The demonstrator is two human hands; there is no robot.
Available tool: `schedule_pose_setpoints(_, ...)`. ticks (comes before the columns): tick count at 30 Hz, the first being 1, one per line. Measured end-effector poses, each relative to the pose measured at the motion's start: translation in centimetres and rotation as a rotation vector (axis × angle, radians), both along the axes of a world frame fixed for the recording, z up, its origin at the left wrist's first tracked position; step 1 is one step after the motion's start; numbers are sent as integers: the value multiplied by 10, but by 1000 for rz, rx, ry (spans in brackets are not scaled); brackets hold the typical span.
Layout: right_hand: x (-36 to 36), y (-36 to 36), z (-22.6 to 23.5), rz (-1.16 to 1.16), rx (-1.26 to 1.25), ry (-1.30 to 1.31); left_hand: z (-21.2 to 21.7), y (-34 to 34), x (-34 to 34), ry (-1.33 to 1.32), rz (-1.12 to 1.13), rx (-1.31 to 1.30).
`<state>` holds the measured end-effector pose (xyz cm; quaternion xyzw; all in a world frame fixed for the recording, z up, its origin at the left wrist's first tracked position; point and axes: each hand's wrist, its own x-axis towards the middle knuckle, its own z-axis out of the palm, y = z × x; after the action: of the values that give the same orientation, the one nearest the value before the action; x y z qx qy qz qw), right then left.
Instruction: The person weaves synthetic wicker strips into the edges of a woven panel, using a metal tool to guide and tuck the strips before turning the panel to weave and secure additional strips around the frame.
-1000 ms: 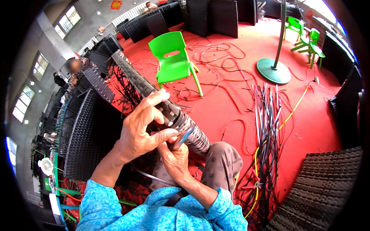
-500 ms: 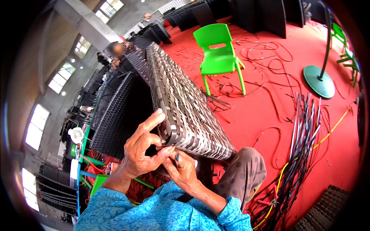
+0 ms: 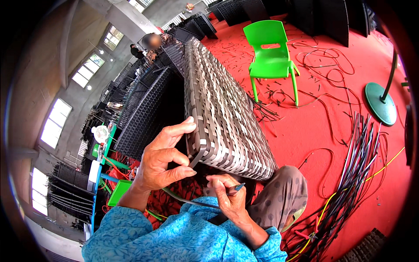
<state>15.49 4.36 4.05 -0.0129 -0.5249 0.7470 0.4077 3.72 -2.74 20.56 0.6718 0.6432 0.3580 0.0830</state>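
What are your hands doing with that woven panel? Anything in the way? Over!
Left hand at corner of woven panel. Right hand gripping small tool. Strip bundle on red floor, off right, apart from both hands.

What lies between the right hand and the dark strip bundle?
In the head view, a knee in spotted trousers, then red floor, separate the right hand from the bundle.

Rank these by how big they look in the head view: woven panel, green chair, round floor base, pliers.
1. Woven panel
2. Green chair
3. Round floor base
4. Pliers
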Motion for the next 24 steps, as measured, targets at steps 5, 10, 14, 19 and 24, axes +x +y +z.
schedule_pose_setpoints(5,0,0,-10,-50,12,-22,-6,2,1,-91,2,47)
schedule_pose_setpoints(10,-2,-2,-24,-74,-12,-53,-8,2,-2,-218,-18,85)
schedule_pose_setpoints(14,-5,-4,-38,-79,-22,-115,-13,1,-1,-237,-21,107)
schedule_pose_setpoints(19,-5,-3,-48,-57,26,-169,-11,-2,-1,-270,-6,105)
schedule_pose_setpoints(24,-8,0,-68,-13,15,-226,-11,-1,6,-335,25,125)
